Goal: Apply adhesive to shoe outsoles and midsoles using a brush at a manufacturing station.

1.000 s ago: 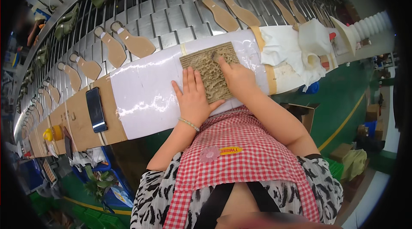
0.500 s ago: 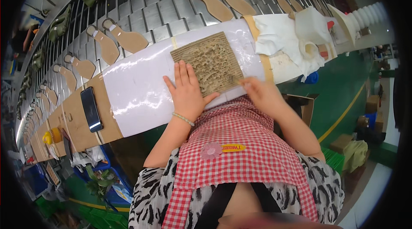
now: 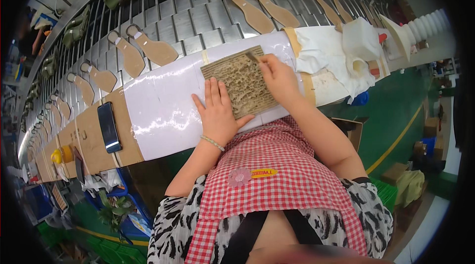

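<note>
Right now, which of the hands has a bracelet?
The left hand, resting on the brown board, has the pale bracelet at its wrist; the right hand, pinching a small piece, wears none.

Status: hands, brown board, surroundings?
Left hand spread across left edge of brown board. Right hand pinching small tool at board's upper right. White cloth apart, farther right.

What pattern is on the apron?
Red-and-white checks; the apron shows best in the head view.
</note>
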### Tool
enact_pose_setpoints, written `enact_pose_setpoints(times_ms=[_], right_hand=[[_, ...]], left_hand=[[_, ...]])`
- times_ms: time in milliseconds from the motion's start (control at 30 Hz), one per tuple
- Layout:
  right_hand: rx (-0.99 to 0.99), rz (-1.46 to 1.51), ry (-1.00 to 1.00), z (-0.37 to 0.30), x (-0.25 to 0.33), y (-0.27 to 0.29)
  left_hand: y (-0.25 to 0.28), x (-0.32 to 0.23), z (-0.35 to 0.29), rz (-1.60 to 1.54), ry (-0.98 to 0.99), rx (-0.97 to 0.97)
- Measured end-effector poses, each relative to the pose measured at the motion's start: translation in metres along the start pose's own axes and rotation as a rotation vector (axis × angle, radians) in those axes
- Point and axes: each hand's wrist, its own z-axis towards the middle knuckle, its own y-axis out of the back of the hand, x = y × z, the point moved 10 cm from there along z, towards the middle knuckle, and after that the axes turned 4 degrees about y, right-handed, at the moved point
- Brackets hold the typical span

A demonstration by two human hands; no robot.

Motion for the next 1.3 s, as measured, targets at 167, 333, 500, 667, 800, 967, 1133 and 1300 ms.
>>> enact_pose_setpoints(times_ms=[167, 333, 500, 667, 800, 967, 1133, 1300], right_hand=[[0.11, -0.465, 0.255, -0.008, 0.028, -0.019], [0.262, -0.451, 0.14, -0.025, 0.022, -0.014], [0.4, -0.43, 0.07, -0.036, 0.031, 0.006], [0.09, -0.234, -0.041, -0.002, 0.036, 0.02], [-0.087, -0.299, 0.308, -0.004, 0.038, 0.002], [0.361, -0.707, 0.074, -0.041, 0.006, -0.002], [0.181, -0.485, 0.125, -0.018, 0.038, 0.032], [0.052, -0.619, 0.313, 0.001, 0.034, -0.01]], left_hand=[[0.004, 0.002, 0.0, -0.056, 0.001, -0.053], [0.002, 0.005, 0.001, -0.037, -0.011, 0.02], [-0.003, 0.007, 0.0, -0.044, -0.016, 0.04], [-0.002, 0.01, -0.001, -0.05, -0.011, 0.014], [-0.004, 0.007, 0.0, -0.058, -0.029, 0.011], [-0.003, 0.01, 0.0, -0.046, 0.002, 0.036], [-0.002, 0.009, -0.001, -0.051, -0.006, 0.007], [-0.003, 0.007, 0.001, -0.043, -0.017, 0.011]])
